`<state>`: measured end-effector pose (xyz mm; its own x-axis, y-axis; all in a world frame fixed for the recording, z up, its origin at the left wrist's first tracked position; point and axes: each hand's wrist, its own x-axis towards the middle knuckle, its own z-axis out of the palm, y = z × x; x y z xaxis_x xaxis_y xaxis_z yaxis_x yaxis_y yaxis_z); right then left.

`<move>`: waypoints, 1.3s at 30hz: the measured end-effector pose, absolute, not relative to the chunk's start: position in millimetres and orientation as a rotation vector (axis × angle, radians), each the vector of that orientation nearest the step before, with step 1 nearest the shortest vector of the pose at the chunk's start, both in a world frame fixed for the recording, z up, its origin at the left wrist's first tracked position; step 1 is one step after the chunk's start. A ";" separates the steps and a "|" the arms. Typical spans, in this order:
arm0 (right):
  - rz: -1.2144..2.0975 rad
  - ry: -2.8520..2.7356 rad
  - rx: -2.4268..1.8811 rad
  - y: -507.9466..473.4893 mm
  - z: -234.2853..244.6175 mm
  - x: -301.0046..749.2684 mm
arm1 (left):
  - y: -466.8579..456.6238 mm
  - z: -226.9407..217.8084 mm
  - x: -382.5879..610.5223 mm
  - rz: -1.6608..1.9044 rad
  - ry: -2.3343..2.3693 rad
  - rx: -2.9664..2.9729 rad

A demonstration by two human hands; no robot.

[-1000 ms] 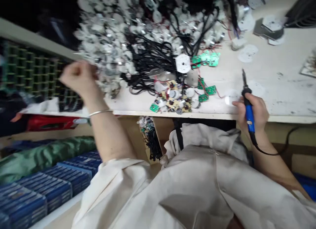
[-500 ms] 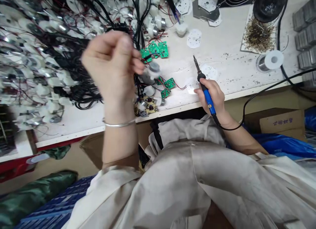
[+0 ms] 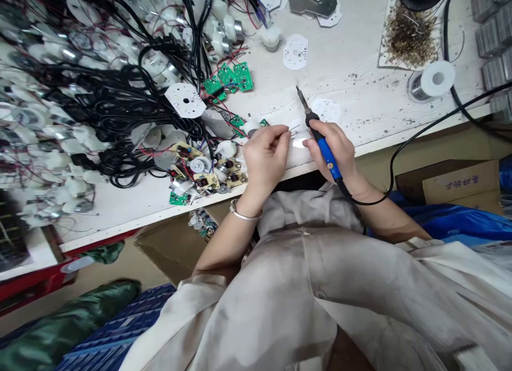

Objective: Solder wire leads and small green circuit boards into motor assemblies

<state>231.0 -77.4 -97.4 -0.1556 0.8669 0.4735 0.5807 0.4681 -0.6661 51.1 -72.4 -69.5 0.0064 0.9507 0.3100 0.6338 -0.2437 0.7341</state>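
1. The right grip [image 3: 334, 150] is clenched pen-fashion on a blue-handled soldering iron [image 3: 327, 156], with its bare metal tip angled toward the far side of the bench.
2. The left grip [image 3: 266, 158] is closed in a pinch, and a thin dark wire [image 3: 295, 128] appears to be held at its fingertips, though it is too fine to be sure.
3. The left grip has been lowered from its raised position and brought in beside the right, so that both are now held close together over the near edge of the bench [image 3: 360, 94].
4. A white round circuit board [image 3: 326, 110] is laid just right of the iron's tip.
5. Green circuit boards [image 3: 228, 77] and a tangle of black wires [image 3: 112, 99] are heaped to the left, while a solder spool [image 3: 438, 78] is placed far right.
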 end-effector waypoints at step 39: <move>0.694 -1.604 -1.215 -89.6 -86.8 234.6 | -46.7 -59.6 47.5 0.620 1.630 1.939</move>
<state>234.6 -89.6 -86.8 -0.0313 0.9343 0.3551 0.3814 0.3395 -0.8598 47.5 -46.7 -59.6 0.1677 0.9858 0.0111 0.7442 -0.1340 0.6544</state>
